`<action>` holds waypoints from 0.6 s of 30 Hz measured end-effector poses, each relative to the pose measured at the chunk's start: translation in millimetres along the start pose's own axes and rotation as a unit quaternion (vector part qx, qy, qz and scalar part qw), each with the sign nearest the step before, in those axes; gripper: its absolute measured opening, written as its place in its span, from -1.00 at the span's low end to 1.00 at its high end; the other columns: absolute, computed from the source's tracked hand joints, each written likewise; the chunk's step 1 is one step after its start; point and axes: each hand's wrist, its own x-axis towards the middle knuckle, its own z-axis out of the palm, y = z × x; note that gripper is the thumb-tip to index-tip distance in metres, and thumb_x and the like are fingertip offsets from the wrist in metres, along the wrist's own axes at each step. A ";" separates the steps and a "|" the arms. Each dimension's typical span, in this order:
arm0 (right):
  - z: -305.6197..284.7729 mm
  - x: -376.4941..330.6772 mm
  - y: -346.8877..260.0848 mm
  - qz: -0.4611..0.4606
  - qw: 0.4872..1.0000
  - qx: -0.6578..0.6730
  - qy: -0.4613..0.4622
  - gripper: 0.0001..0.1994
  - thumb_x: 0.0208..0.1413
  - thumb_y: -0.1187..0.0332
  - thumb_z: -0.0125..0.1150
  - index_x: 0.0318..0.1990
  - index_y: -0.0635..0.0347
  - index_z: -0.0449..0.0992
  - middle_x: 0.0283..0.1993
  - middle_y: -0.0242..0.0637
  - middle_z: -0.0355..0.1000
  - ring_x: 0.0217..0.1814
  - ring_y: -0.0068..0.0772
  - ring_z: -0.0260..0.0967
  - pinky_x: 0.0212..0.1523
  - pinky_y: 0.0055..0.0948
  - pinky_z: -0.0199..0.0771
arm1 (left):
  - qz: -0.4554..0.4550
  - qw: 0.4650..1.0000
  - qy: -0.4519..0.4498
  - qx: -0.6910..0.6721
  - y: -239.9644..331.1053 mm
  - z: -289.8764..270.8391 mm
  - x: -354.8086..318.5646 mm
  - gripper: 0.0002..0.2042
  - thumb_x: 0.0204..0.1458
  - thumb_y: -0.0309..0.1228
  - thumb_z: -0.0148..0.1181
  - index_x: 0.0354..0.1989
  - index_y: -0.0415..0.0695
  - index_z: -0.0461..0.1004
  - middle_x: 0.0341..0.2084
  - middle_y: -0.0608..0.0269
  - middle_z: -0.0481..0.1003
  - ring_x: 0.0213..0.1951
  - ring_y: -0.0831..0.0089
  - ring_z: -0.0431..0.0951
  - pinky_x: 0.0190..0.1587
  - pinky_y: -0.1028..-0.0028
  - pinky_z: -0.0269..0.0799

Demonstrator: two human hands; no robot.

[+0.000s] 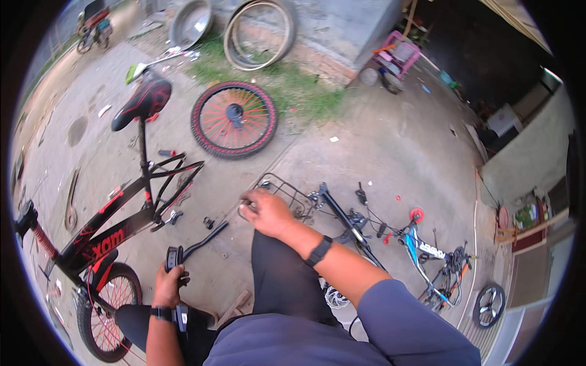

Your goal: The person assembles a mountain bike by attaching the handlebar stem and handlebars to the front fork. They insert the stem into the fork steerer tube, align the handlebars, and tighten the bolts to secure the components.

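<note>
My left hand (167,285) is closed around a black ridged part (174,257), which looks like a bicycle pedal. A black bent bar (206,241) extends beside that part toward the right; whether the two are joined cannot be told. Above my right knee, my right hand (267,211) has its fingers curled together, and anything inside them is too small to name. A black wire rack (287,190) lies on the ground just beyond it. Left of me stands a black and red bicycle frame (116,210) with a saddle (144,105) and a front wheel (110,312).
A loose wheel with red spokes (234,120) lies ahead. To the right are a black fork (342,213) and a blue and white frame (421,259) with cables. Farther off are bare rims (259,33), a metal basin (191,24) and a pink crate (398,53).
</note>
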 end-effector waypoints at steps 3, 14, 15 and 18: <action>4.6 -1.2 -7.6 0.008 1.000 -0.010 -0.012 -0.72 0.22 0.18 0.21 -0.03 0.13 0.58 -0.10 -0.12 0.55 -0.07 0.00 0.56 -0.06 -0.10 0.57 | 0.028 1.000 0.010 -0.005 -5.0 11.9 -38.5 -0.73 0.08 -0.46 0.28 -0.08 -0.20 0.40 -0.34 0.25 0.49 -0.31 0.39 0.58 -0.23 0.36 0.60; 1.7 -17.0 -36.3 0.039 0.999 -0.032 0.013 -0.72 0.20 0.20 0.23 -0.04 0.15 0.56 -0.12 -0.14 0.54 -0.09 -0.02 0.56 -0.07 -0.12 0.56 | 0.040 0.981 -0.085 -0.170 -42.8 -6.3 -113.5 -0.72 0.12 -0.40 0.25 -0.05 -0.21 0.39 -0.29 0.12 0.53 -0.21 0.15 0.62 -0.09 0.15 0.59; 2.8 -18.0 -39.3 0.038 0.999 -0.035 0.013 -0.72 0.20 0.20 0.23 -0.04 0.15 0.56 -0.12 -0.14 0.54 -0.09 -0.03 0.56 -0.07 -0.12 0.56 | 0.046 0.978 -0.087 -0.183 -45.2 -8.9 -112.6 -0.70 0.12 -0.42 0.25 -0.02 -0.20 0.38 -0.26 0.12 0.54 -0.21 0.15 0.63 -0.07 0.13 0.59; 3.6 -19.5 -49.5 0.036 0.998 -0.048 0.011 -0.72 0.20 0.19 0.23 -0.03 0.14 0.56 -0.11 -0.15 0.54 -0.07 -0.04 0.56 -0.05 -0.13 0.57 | 0.066 0.971 -0.093 -0.208 -48.2 -12.7 -114.2 -0.67 0.13 -0.43 0.26 0.03 -0.18 0.36 -0.23 0.12 0.55 -0.19 0.14 0.63 -0.03 0.11 0.58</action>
